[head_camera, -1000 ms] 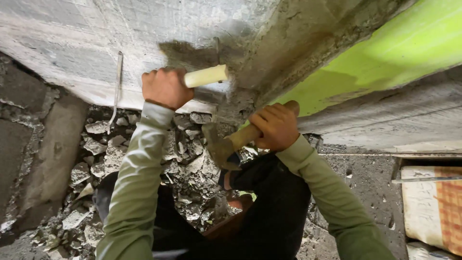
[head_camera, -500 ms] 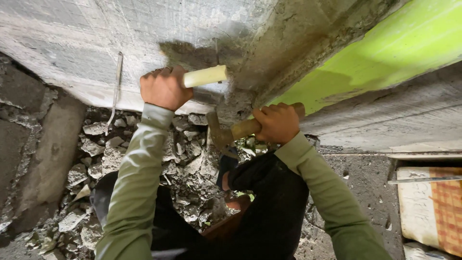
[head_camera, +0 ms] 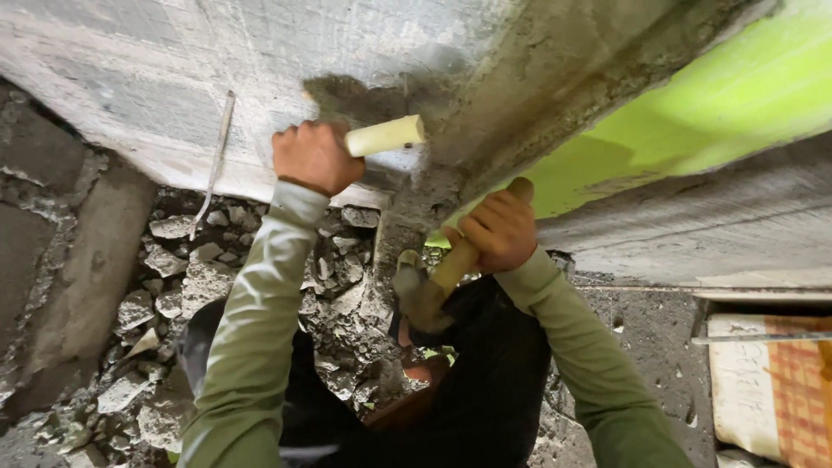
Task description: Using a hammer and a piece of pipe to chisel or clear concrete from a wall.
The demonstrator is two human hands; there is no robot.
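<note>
Our left hand [head_camera: 314, 156] has its grip closed tight round a pale cream-handled chisel [head_camera: 386, 136], fist wrapped fully about the shaft so the tool stays level, its far end pointing into the dark chipped hollow in the grey concrete wall [head_camera: 260, 78]. We hold it there because the broken patch sits just beyond the tip, at the corner where the wall meets a rough concrete edge [head_camera: 537, 95]. Our right hand [head_camera: 498, 230] is likewise clenched, its grip wrapped about the wooden handle of a hammer [head_camera: 429, 286], whose dusty metal head hangs lower, below and to the right of the chisel and apart from it. We judge the hammer is drawn back so as to leave room to swing. Beneath both arms lies a heap of broken rubble [head_camera: 199, 277] on the floor, and a bright green panel [head_camera: 711, 104] runs along the upper right
</note>
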